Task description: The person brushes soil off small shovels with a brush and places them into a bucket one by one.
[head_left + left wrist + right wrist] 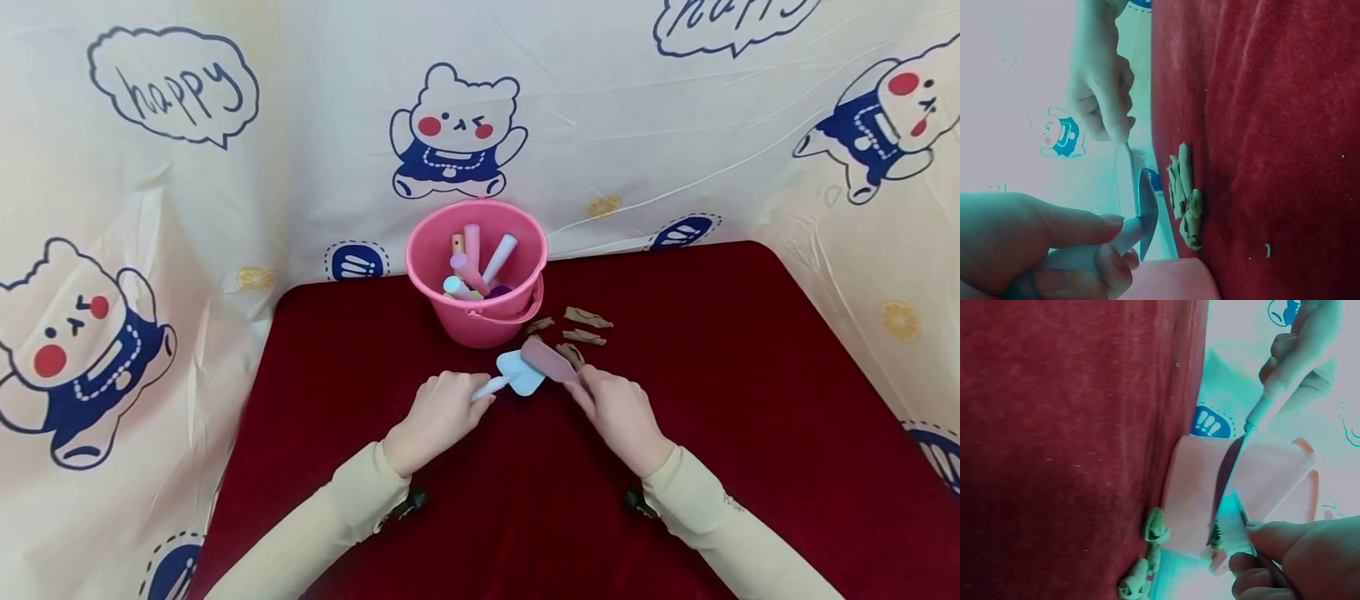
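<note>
My left hand (441,410) grips the handle of a small light-blue shovel (527,377), its blade raised above the cloth. My right hand (621,414) holds a flat pink brush (550,361), whose pale bristles (1232,531) show in the right wrist view. The brush's end overlaps the shovel blade in the head view; in the right wrist view the bristles meet or nearly meet the blade. Several curled dry leaves (588,317) lie on the cloth just beyond the hands. A small brownish-green bit (1215,540) shows between bristles and blade.
Behind the shovel stands a pink bucket (480,325), holding several pastel handles (498,258); its own handle hangs at the front right. Dark red cloth (712,367) covers the table. A printed white curtain (330,167) surrounds the back and sides.
</note>
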The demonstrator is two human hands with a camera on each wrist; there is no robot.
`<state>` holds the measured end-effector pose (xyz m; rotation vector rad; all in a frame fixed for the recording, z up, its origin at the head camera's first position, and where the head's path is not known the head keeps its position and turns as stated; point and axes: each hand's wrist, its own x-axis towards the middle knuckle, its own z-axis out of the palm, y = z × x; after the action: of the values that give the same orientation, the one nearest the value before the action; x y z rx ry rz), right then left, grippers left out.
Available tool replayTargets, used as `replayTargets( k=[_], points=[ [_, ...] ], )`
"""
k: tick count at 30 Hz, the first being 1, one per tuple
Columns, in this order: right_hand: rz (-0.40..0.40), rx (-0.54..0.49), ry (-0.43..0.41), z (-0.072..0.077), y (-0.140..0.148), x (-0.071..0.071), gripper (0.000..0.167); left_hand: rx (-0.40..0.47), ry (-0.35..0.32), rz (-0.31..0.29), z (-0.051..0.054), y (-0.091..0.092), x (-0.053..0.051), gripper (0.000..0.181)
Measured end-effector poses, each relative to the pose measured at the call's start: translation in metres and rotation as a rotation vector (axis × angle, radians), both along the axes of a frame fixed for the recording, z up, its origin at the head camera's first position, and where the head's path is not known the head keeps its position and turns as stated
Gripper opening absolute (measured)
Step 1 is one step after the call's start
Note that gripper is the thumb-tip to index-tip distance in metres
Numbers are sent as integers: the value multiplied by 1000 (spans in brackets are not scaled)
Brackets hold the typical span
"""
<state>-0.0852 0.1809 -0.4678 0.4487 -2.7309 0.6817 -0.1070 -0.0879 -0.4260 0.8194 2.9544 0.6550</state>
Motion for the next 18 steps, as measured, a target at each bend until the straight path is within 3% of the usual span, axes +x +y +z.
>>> replayTargets(
  k=[9,18],
  points=[
    [104,-69,-191,4,-4,1,28,-18,28,-5,0,-1,0,26],
    [1,-27,-72,2,1,-1,25,-9,25,-4,-1,1,-1,24]
  ],
)
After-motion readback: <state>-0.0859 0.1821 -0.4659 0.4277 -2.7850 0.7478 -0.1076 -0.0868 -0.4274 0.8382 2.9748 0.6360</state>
